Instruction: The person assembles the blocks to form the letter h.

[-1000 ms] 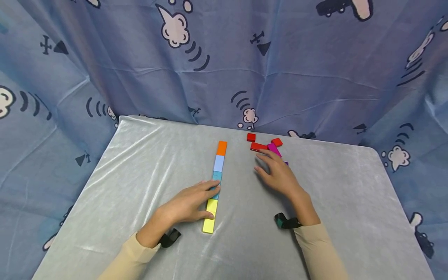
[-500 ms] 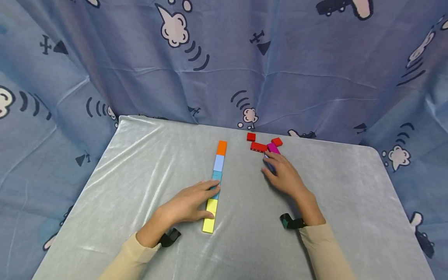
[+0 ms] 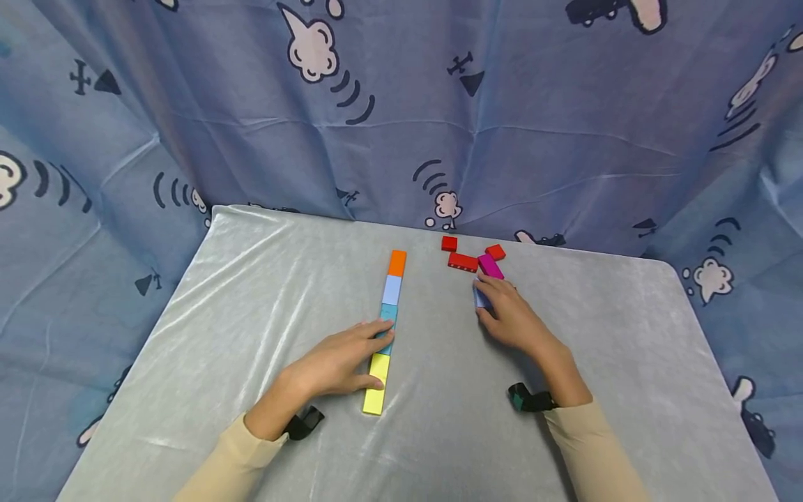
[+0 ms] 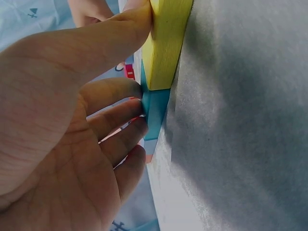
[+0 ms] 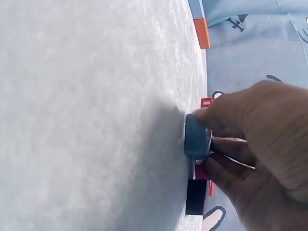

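Perhaps the row of blocks [image 3: 389, 312] could skew if the left hand [image 3: 341, 359] — fingers extended against it, gripping nothing — pushes sideways. The right hand [image 3: 516, 315] pinches the blue block [image 3: 480, 296] right of the row; a careless lift could jostle the nearby magenta block [image 3: 490, 265].

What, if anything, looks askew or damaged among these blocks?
No damage shows. Beyond the right hand, the magenta rectangular block and a small red block lie slanted, unlike the straight, multicoloured row of rectangular blocks.
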Motion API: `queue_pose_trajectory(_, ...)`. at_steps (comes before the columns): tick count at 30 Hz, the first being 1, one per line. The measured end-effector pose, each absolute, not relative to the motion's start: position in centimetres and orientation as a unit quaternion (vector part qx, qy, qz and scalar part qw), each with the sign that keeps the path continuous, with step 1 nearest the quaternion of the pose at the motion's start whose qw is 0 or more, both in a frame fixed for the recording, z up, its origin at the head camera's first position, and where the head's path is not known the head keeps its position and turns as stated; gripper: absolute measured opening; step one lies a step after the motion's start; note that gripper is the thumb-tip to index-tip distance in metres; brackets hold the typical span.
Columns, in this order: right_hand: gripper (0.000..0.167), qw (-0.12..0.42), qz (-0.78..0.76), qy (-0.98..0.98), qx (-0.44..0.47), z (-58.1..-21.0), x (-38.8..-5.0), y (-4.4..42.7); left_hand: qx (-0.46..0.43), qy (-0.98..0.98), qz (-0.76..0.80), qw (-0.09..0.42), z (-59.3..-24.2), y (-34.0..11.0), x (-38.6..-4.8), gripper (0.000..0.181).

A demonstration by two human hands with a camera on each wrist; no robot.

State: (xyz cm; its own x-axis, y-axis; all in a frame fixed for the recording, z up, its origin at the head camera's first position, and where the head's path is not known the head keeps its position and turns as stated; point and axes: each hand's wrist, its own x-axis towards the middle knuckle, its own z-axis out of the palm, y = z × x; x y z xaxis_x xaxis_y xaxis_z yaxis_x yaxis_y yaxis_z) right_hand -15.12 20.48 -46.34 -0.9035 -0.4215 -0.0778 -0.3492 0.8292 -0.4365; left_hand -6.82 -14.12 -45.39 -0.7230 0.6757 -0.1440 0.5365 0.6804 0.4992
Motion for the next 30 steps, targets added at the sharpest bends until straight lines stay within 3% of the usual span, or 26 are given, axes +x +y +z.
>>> queue_pose_trajectory(15, 0.051, 0.052, -0.184, 0.958, -0.213, -45.9, -13.3, 20.6, 0.333, 0.902, 0.22, 0.164, -45.2, -14.0, -6.7, 0.08)
queue_pose_trajectory(24, 0.056, 0.052, -0.184, 0.957, -0.219, -46.3, -11.4, 20.4, 0.333, 0.901, 0.22, 0.168, -45.2, -14.2, -6.6, 0.081)
queue_pose_trajectory(30, 0.055, 0.018, -0.182, 0.962, -0.201, -46.6, -10.4, 20.1, 0.329, 0.902, 0.223, 0.171, -45.2, -14.1, -6.6, 0.081)
